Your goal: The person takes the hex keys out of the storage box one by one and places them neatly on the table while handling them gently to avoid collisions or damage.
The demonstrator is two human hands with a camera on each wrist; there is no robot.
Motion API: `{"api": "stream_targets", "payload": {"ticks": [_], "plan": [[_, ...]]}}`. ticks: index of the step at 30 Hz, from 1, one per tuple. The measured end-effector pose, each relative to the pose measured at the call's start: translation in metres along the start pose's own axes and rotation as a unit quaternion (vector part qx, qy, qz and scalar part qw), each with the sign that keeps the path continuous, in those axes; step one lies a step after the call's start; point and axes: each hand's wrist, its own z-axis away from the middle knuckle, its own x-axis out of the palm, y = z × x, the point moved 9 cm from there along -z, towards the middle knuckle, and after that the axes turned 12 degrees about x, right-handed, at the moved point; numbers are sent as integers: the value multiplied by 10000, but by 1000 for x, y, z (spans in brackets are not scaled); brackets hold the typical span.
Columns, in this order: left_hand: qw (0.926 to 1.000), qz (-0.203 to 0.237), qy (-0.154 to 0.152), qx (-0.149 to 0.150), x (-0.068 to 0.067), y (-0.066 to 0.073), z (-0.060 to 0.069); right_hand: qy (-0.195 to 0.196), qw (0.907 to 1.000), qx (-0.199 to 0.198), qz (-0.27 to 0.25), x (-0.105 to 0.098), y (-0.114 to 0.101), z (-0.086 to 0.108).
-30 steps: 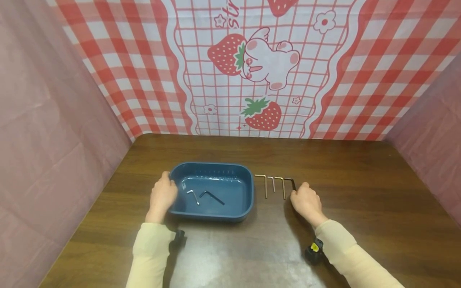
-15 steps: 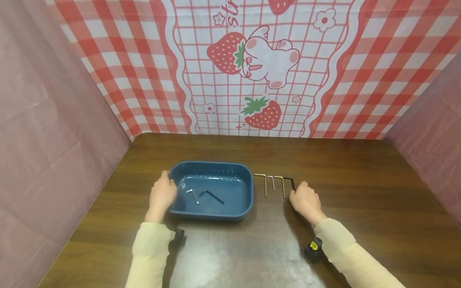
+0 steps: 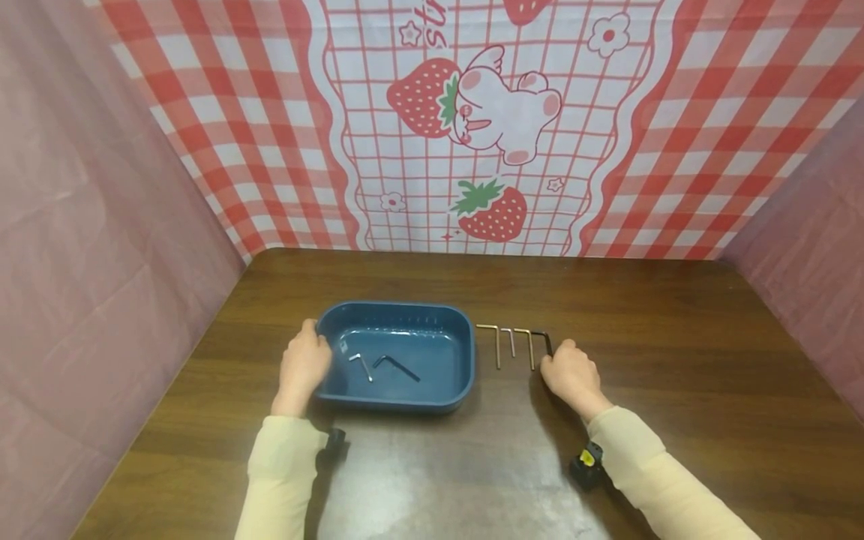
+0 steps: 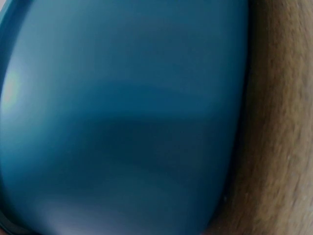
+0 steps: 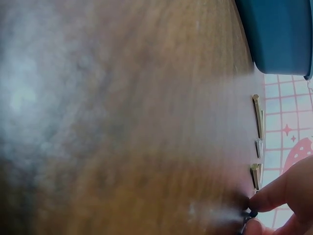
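My left hand (image 3: 305,367) grips the left rim of a blue rectangular basin (image 3: 469,375); its fingertips are partly hidden by the wall. Inside the basin lie a silver hex key (image 3: 364,367) and a black hex key (image 3: 400,367). To the basin's right, a row of hex keys rests on the table: a brass one (image 3: 498,349), a smaller silver one (image 3: 512,345), another brass one (image 3: 530,351) and a black one (image 3: 547,341). At the row's right end, my right hand (image 3: 574,375) pinches the long arm of that black key between thumb and finger, seen in the right wrist view (image 5: 252,214).
The brown wooden table (image 3: 432,480) carries everything. A red and white checked cloth (image 3: 256,135) with strawberries hangs behind it, and pink curtains (image 3: 101,262) stand at the sides. The blue basin wall fills most of the left wrist view.
The whole head view has shifted up very slightly. Both hands, the basin and the hex keys otherwise stay where they were.
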Motion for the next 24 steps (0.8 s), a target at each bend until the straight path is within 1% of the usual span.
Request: {"api": "stream_targets", "payload": {"ticks": [12,19,24], "plan": [[10000,17,-3,4,2,-1,0,-108,9999,72,4,-1,2,0],[10000,42,-68,-50,2,-1,0,-108,9999,62,22,0,3,-1],[10000,29,-26,-21,1,0,0,-88,10000,26,6,0,2,-1]]}}
